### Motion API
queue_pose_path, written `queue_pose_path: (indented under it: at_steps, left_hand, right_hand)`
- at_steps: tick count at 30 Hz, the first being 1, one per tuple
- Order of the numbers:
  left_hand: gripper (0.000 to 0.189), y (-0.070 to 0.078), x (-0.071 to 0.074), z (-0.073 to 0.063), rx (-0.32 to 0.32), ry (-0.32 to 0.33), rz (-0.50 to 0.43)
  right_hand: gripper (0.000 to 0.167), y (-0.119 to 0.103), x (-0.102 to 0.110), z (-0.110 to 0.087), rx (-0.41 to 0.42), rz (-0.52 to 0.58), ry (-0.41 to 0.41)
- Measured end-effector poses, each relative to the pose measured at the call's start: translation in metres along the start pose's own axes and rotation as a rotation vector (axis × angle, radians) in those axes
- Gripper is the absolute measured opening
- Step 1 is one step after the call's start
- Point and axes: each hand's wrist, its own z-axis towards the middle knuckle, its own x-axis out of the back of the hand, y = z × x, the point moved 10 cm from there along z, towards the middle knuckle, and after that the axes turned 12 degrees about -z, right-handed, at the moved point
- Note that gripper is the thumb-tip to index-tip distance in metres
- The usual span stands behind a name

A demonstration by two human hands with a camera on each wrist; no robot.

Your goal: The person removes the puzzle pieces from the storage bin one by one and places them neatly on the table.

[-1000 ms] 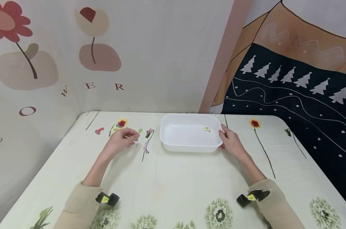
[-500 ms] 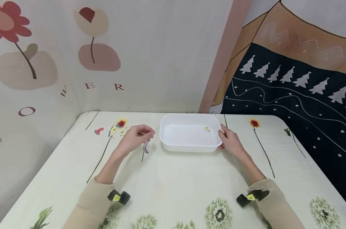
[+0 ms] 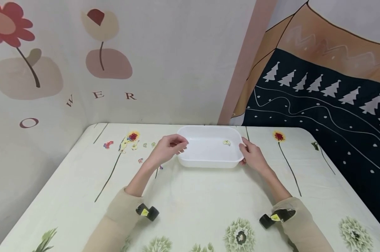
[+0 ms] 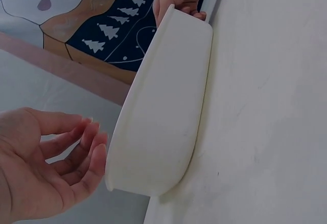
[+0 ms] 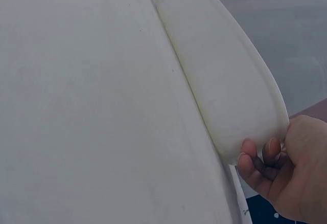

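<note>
A white plastic tray (image 3: 208, 154) with a raised rim stands at the table's far side. My right hand (image 3: 254, 155) grips its right end, thumb on the rim and fingers curled underneath, as the right wrist view shows. At the left end my left hand (image 3: 169, 149) hovers by the rim. Its fingers are bent and the tips meet near the thumb tip in the left wrist view (image 4: 56, 162); I cannot tell whether something tiny is between them. One small yellowish cut-out piece (image 3: 227, 142) lies inside the tray.
Left of the tray lie small pieces: a red and blue one (image 3: 108, 144), a green one (image 3: 153, 144), a reddish one (image 3: 141, 160). The tablecloth (image 3: 202, 196) has printed flowers, such as a red-yellow one (image 3: 279, 136). A wall cloth (image 3: 177, 63) hangs behind.
My left hand has moved right, from over the small pieces to the tray's left rim. The right hand and the tray have stayed in place.
</note>
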Motion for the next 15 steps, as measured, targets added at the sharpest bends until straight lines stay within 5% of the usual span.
queue_pose_path:
  at_steps: [15]
  left_hand:
    - [0.016, -0.006, -0.038, 0.034, 0.025, 0.008, -0.09]
  right_hand:
    - [0.053, 0.005, -0.002, -0.001, -0.024, 0.033, -0.022]
